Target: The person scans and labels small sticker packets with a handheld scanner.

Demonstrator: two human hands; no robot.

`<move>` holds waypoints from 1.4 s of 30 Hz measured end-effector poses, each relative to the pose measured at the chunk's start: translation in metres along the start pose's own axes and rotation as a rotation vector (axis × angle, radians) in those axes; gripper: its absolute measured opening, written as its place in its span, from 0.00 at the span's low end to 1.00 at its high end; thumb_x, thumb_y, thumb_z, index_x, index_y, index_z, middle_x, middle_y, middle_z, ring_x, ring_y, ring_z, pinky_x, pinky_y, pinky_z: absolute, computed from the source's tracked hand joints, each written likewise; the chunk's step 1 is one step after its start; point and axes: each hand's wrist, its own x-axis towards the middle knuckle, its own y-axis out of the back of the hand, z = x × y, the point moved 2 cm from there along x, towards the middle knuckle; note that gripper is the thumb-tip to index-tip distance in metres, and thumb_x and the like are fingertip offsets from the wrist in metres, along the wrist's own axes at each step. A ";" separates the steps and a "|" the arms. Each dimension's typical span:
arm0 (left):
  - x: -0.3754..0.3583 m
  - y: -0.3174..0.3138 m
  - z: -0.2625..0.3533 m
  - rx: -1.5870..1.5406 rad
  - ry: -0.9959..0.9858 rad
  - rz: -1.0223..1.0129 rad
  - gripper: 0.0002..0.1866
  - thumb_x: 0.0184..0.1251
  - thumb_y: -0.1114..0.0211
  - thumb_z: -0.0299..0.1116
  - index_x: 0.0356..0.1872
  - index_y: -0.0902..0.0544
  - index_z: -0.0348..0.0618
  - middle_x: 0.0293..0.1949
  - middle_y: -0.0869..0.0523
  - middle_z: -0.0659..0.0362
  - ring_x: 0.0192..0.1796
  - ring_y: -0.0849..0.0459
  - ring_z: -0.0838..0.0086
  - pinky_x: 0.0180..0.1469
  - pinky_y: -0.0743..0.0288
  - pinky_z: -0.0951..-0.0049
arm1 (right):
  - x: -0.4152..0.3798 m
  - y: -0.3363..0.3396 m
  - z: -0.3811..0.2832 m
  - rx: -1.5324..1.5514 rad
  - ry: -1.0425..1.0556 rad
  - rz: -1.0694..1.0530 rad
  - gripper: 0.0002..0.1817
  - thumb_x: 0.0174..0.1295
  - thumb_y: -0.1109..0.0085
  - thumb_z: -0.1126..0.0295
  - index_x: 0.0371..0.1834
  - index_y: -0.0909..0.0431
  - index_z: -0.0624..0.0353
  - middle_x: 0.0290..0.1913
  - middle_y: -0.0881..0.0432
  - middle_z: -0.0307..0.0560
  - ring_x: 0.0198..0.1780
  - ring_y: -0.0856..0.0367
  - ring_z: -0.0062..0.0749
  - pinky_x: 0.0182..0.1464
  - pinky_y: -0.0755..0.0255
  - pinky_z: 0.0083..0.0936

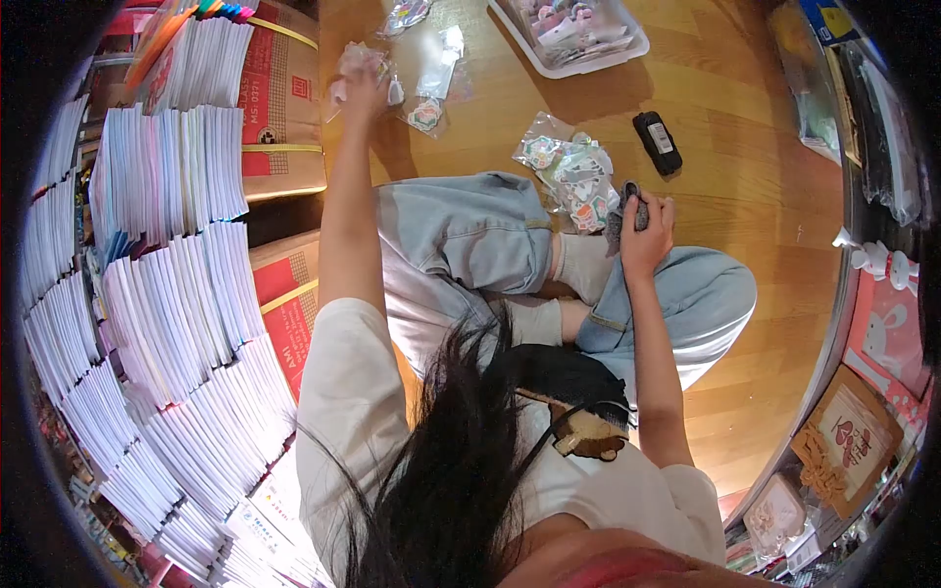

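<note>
My left hand [365, 90] reaches out to the upper left, over a clear plastic packet with pale pink contents [345, 95]; its fingers are blurred, and whether they grip it cannot be made out. Near my right knee, my right hand [649, 230] is closed around a dark grey item [627, 218]. Beside that hand lies a pile of clear packets with colourful stickers [580, 178]. More clear packets, one with a flower-like sticker [424, 116], lie right of my left hand. A black object with a white label [658, 143] rests on the wooden floor [755, 186].
A white tray of packets [588, 69] stands at the top. Stacks of paper booklets [172, 176] and cardboard boxes [284, 108] line the left side. A shelf with packaged goods [851, 431] runs along the right. My crossed legs lie between my arms.
</note>
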 end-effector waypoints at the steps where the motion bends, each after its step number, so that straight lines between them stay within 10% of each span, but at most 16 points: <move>1: -0.001 -0.003 0.002 -0.002 -0.083 -0.008 0.24 0.59 0.46 0.49 0.52 0.28 0.46 0.53 0.28 0.43 0.55 0.29 0.47 0.53 0.33 0.49 | 0.000 0.000 -0.001 0.002 -0.003 -0.005 0.10 0.55 0.42 0.64 0.37 0.21 0.55 0.37 0.26 0.47 0.38 0.24 0.43 0.40 0.30 0.34; 9: -0.027 0.126 0.141 -0.367 -0.096 -0.462 0.17 0.61 0.47 0.46 0.45 0.23 0.47 0.45 0.23 0.46 0.45 0.22 0.51 0.45 0.27 0.54 | -0.002 -0.004 0.002 -0.036 0.013 -0.020 0.10 0.55 0.41 0.64 0.37 0.21 0.55 0.36 0.26 0.47 0.39 0.25 0.43 0.42 0.32 0.34; 22: -0.009 0.042 0.015 -0.072 0.132 0.072 0.24 0.56 0.41 0.42 0.51 0.28 0.40 0.50 0.23 0.46 0.49 0.23 0.52 0.49 0.28 0.56 | 0.000 -0.004 -0.001 -0.063 0.053 -0.017 0.09 0.55 0.41 0.64 0.37 0.21 0.54 0.35 0.25 0.46 0.38 0.24 0.43 0.40 0.31 0.34; 32: -0.013 0.119 0.098 -0.371 0.202 -0.362 0.22 0.57 0.44 0.50 0.50 0.25 0.52 0.40 0.18 0.47 0.43 0.20 0.51 0.43 0.26 0.55 | 0.000 -0.005 -0.002 -0.050 0.062 -0.008 0.09 0.55 0.41 0.64 0.36 0.20 0.53 0.34 0.25 0.45 0.36 0.24 0.42 0.38 0.31 0.34; 42: -0.040 0.156 0.122 -0.672 0.281 -0.403 0.22 0.62 0.50 0.44 0.43 0.22 0.34 0.39 0.18 0.43 0.40 0.17 0.55 0.44 0.25 0.63 | -0.004 -0.003 0.002 -0.042 0.071 -0.002 0.10 0.56 0.43 0.61 0.37 0.20 0.52 0.34 0.25 0.47 0.37 0.24 0.43 0.38 0.31 0.34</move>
